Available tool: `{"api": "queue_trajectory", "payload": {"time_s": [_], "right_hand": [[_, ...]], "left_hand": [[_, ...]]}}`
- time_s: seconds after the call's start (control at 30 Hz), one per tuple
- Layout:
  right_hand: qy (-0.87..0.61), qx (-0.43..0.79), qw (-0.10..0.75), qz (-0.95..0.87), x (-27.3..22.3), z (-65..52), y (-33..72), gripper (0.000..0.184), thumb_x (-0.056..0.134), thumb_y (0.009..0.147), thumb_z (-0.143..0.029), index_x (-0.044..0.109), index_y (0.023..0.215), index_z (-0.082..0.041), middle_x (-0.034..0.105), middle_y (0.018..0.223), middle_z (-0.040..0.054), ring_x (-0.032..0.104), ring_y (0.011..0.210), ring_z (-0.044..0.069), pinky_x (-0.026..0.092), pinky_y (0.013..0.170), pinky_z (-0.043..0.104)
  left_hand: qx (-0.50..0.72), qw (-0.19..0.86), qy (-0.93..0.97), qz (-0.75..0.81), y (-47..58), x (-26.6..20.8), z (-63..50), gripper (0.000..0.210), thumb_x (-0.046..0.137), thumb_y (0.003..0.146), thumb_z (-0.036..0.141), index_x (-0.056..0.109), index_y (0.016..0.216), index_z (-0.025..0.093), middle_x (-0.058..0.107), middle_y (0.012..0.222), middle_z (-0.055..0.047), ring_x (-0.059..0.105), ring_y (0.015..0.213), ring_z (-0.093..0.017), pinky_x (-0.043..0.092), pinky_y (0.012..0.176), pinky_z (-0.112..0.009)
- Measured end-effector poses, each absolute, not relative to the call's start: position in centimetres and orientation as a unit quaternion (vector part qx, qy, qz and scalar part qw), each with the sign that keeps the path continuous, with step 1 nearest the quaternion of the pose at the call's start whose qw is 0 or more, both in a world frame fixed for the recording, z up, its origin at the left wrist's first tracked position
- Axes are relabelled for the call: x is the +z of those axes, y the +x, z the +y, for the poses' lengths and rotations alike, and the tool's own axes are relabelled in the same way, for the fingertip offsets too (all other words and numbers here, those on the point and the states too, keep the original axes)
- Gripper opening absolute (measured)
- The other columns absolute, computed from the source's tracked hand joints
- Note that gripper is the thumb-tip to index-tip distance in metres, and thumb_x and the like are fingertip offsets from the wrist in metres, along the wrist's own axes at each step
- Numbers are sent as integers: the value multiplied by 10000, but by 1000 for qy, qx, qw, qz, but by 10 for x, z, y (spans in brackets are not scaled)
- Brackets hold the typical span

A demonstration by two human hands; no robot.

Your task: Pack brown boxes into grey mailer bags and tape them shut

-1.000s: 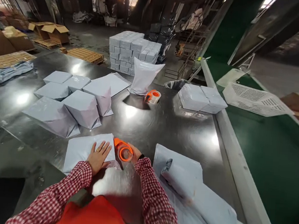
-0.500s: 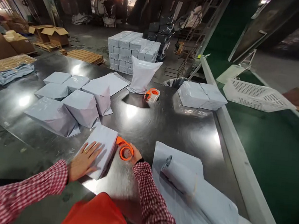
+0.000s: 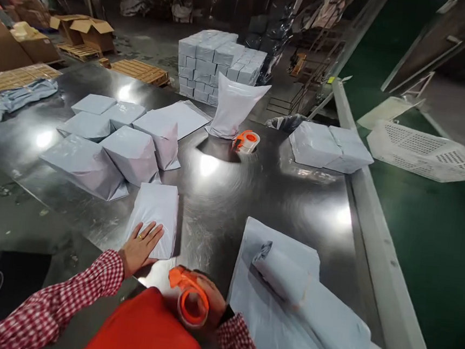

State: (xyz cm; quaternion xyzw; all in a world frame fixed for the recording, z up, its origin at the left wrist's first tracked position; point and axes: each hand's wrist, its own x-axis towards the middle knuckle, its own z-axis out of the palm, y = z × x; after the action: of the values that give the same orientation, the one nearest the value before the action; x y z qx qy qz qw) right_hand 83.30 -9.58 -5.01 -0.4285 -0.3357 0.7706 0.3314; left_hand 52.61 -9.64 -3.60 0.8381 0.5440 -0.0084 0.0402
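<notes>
My left hand (image 3: 142,247) lies flat, fingers spread, on the near end of a white wrapped package (image 3: 157,206) on the metal table. An orange tape dispenser (image 3: 194,300) is gripped in my right hand (image 3: 211,297), close to my body and just off the package's near right corner. Beyond the package stand several white wrapped parcels (image 3: 131,149), some with upright loose flaps. A second orange tape dispenser (image 3: 247,141) rests farther back beside an upright white plastic bag (image 3: 236,107).
Flat and rolled grey-white mailing bags (image 3: 310,306) cover the table's right side. Two wrapped parcels (image 3: 328,146) sit near the rail of a green conveyor (image 3: 427,229), which carries a white perforated basket (image 3: 425,150). Behind the table are stacked parcels (image 3: 218,59) and a wooden pallet (image 3: 139,71).
My right hand has drawn the tape dispenser back toward my body, away from the package's side. The package has turned straighter, with my left hand still on it. The view has shifted slightly.
</notes>
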Motion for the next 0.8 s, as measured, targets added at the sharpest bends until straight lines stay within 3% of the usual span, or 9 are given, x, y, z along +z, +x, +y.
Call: {"api": "queue_trajectory", "payload": {"time_s": [0.07,0.13,0.27,0.37,0.47,0.57,0.7,0.8], "right_hand": [[-433,782,298,-333,-58,-115,821,313,631,845,-471,782,971,-227,782,1017,63,732,943,255,556,890,373],[-418,787,239,-384,-66,-119,793,295,686,797,-485,796,930,-246,782,990,57,717,976,290,512,973,432],[-352,801,148,-460,-67,-107,748,325,868,569,-397,808,820,-199,772,870,76,708,899,329,516,954,485],[-338,811,163,-449,-53,-92,772,443,843,610,-463,794,957,-193,765,1011,89,699,951,281,526,946,428],[-324,833,270,-358,-32,-77,823,433,826,664,-479,781,1005,-215,772,1056,79,715,905,222,557,879,369],[-304,817,393,-293,-8,-69,849,358,820,713,-461,782,1015,-273,780,1076,55,734,909,203,580,838,329],[-276,785,428,-352,18,-65,829,370,809,741,-476,769,1076,-323,773,1112,41,738,944,218,593,857,349],[-281,754,415,-424,38,-59,808,358,833,724,-422,778,1053,-293,784,1037,39,736,856,202,598,794,326]], "left_hand": [[-6,42,835,548,527,-35,-97,753,559,927,521,314,1565,206,380,1597,-128,289,1501,-328,239,1215,-576],[-26,41,829,557,534,-30,-95,754,587,919,501,337,1555,184,366,1602,-136,286,1502,-338,240,1212,-584],[-69,42,817,571,547,-17,-88,753,628,911,440,344,1546,151,337,1613,-139,293,1497,-347,272,1198,-589],[-59,55,833,547,537,-13,-92,701,586,944,380,322,1557,166,324,1622,-122,261,1513,-324,245,1215,-580],[-42,122,838,530,511,-6,-105,629,546,959,306,352,1547,191,353,1612,-103,235,1523,-314,175,1234,-601],[32,261,793,550,497,11,-121,608,612,908,364,479,1476,192,391,1596,-110,248,1513,-351,132,1241,-604],[260,618,490,557,525,49,-127,681,555,871,658,596,1343,168,597,1426,-144,539,1326,-319,406,1143,-449],[364,788,224,443,555,69,-114,650,580,858,683,669,1172,121,725,1190,-159,696,1078,-243,531,973,-347]]}}
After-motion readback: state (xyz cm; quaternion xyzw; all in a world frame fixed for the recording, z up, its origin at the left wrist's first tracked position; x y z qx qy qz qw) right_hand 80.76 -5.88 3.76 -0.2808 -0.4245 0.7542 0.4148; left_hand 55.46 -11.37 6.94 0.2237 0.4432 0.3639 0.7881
